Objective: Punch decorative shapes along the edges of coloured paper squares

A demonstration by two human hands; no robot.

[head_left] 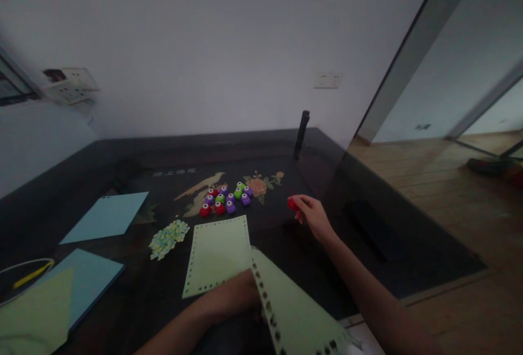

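My right hand point(311, 214) is raised over the dark table, its fingertips closed on a small red paper punch point(292, 203). My left hand point(244, 288) is low in the middle. Its fingers go out of sight behind a tilted pale green sheet of paper point(292, 300), which it holds up off the table. Dark holes run along that sheet's edges. Flat beyond my left hand lies another green sheet point(219, 251) with punched holes round its border. Several red, purple and green punches point(231, 207) with eye-like tops stand grouped behind it.
Paper cuttings point(168, 238) lie heaped left of the flat sheet. Blue sheets point(107, 216) and another green sheet point(38, 311) lie at the left, near a round rim with a yellow object point(33, 274). A black upright post point(301, 134) stands at the back right of the table point(261, 148).
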